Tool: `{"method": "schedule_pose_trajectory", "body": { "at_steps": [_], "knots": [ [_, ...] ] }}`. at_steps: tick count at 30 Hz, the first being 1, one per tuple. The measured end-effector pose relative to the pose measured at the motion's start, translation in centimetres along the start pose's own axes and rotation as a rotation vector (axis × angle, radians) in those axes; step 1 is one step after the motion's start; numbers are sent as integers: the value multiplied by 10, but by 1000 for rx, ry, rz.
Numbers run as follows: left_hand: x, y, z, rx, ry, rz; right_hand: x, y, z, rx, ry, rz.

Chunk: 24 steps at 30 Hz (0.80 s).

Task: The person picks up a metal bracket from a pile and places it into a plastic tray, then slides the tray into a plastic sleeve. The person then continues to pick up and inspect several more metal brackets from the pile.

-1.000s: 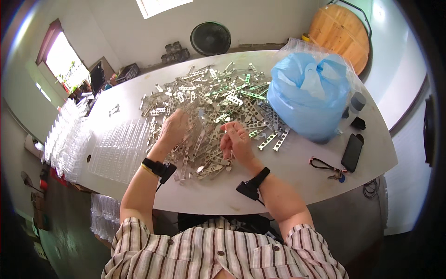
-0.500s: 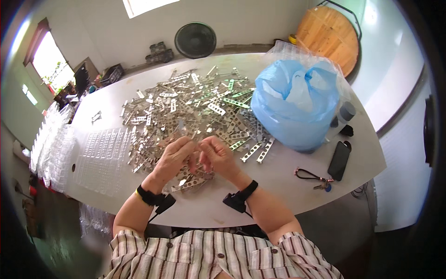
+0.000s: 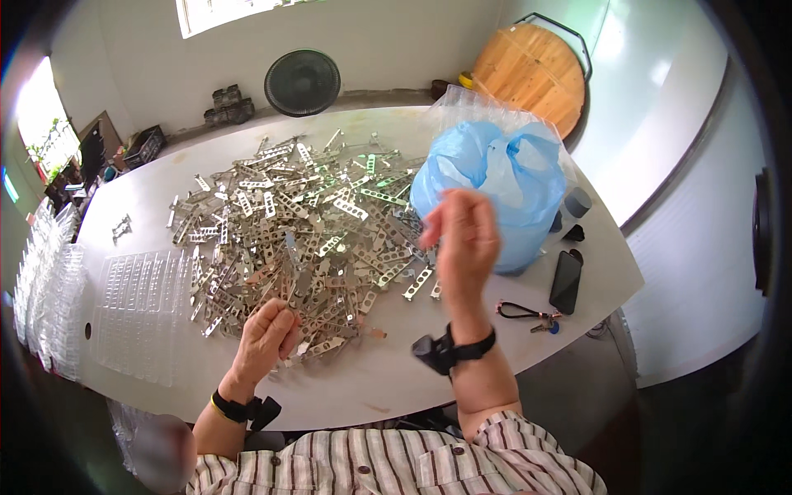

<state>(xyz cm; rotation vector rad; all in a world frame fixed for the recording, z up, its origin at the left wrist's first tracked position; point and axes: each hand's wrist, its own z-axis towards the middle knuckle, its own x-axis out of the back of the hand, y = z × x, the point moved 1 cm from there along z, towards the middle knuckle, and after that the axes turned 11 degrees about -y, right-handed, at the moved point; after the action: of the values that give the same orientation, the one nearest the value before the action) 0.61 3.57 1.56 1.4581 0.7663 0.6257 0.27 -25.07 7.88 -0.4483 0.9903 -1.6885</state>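
A wide heap of flat metal strips with round holes (image 3: 330,247) covers the middle of the table. My left hand (image 3: 266,337) is closed at the heap's near left edge, its fingers curled together; whatever they may hold is hidden. Raised in front of the blue plastic bag (image 3: 528,223) is my right hand (image 3: 469,247), smeared by motion, so its grip cannot be made out. The bag stands on the table just right of the heap, its top gathered in loose folds.
A clear plastic tray (image 3: 140,318) lies left of the heap, near a tall stack of clear trays (image 3: 51,289). On the right are a black phone (image 3: 566,281), keys on a strap (image 3: 528,312) and a grey-capped container (image 3: 577,202). A few strips (image 3: 121,228) lie apart.
My hands were together over the near part of the heap and are now apart. The right moved right and up toward the blue bag; the left moved left and nearer. The view shifted.
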Motion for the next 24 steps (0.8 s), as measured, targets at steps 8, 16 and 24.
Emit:
{"method": "schedule_pose_trajectory", "body": {
  "at_steps": [8,16,24],
  "knots": [
    [15,-12,-16,-77,-135,46,98,31,55,-40,85,-1303],
    [34,-29,-22,-85,-100,-66,94,36,52,-372,-185,-1619],
    [35,-35,-16,-61,-100,-159,118,34,53,-236,-56,-1461]
  ]
}}
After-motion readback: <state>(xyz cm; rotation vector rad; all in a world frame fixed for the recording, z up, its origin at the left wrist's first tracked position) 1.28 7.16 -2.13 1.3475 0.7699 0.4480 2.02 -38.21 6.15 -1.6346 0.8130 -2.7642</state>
